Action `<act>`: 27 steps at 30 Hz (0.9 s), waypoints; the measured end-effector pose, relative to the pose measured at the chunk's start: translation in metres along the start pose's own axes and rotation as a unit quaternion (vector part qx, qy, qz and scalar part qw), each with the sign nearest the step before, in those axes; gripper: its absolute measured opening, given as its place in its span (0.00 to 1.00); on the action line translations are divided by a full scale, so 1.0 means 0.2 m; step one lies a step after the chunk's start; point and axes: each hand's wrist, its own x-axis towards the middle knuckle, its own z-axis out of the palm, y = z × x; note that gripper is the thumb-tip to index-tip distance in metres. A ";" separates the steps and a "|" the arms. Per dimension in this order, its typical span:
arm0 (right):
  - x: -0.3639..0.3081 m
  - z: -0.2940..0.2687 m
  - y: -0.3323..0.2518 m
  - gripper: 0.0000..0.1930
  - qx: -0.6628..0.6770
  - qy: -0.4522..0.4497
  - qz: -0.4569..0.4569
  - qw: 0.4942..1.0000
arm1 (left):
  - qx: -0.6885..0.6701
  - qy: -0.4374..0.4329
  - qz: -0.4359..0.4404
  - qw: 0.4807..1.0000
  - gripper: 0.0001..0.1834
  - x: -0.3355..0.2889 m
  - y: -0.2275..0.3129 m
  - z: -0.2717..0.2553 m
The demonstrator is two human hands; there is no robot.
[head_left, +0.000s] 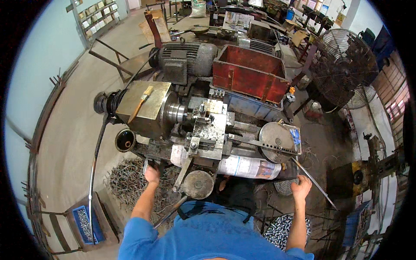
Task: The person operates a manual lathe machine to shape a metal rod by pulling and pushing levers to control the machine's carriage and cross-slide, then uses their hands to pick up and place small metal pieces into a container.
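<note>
My left hand [152,174] is closed at the front left of a small metal lathe, beside a pale, narrow piece that I cannot make out. On the right, my right hand [301,189] has its fingers curled next to a slanting metal rod [318,190]; whether anything is in them is hidden. Between the hands sits the lathe's tool slide [209,130], facing a shiny chuck [176,113]. A round disc on a lever [198,184] lies close to my body. Another round plate [276,139] with a blue cloth [295,136] is at the right end.
A brush [141,104] rests on the headstock cover [149,96]. Behind are a motor [184,58] and a red bin [249,71]. Metal shavings [130,182] heap at left; small metal parts fill a blue tray [86,223] and a container [281,229]. A large fan [344,69] stands right.
</note>
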 end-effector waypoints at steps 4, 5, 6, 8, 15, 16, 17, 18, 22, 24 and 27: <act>0.19 -0.03 -0.19 0.18 0.064 0.033 -0.113 0.991 | 0.082 -0.239 0.224 0.941 0.22 0.24 -0.17 -0.22; 0.26 -0.05 -0.31 0.18 0.118 0.030 -0.150 0.981 | 0.097 -0.243 0.230 0.937 0.23 0.26 -0.20 -0.21; 0.33 -0.07 -0.45 0.17 0.173 0.026 -0.185 0.967 | 0.112 -0.246 0.236 0.933 0.23 0.27 -0.21 -0.20; 0.43 -0.13 -0.75 0.18 0.206 -0.032 -0.230 0.951 | 0.105 -0.265 0.225 0.932 0.24 0.27 -0.18 -0.25; 0.63 0.04 -1.76 0.19 0.265 -0.030 -0.508 0.819 | -0.088 -0.228 0.114 0.963 0.23 0.52 -0.20 -1.10; 0.65 0.11 -1.86 0.17 0.263 -0.022 -0.542 0.798 | -0.093 -0.196 0.099 0.971 0.23 0.53 -0.22 -1.26; 0.66 0.14 -1.96 0.16 0.215 -0.045 -0.555 0.802 | -0.108 -0.154 0.091 0.978 0.22 0.56 -0.29 -1.37; 0.66 0.17 -2.05 0.15 0.167 -0.066 -0.567 0.804 | -0.122 -0.112 0.083 0.983 0.20 0.58 -0.40 -1.46; 0.69 0.26 -2.23 0.11 0.009 -0.172 -0.558 0.812 | -0.087 0.034 -0.002 0.996 0.20 0.58 -0.81 -1.59; 0.69 0.26 -2.28 0.11 -0.037 -0.190 -0.554 0.810 | -0.083 -0.028 -0.116 0.989 0.26 0.49 -0.98 -1.49; 0.70 0.26 -2.30 0.12 -0.058 -0.224 -0.539 0.810 | -0.010 -0.013 -0.146 0.989 0.37 0.31 -0.83 -1.35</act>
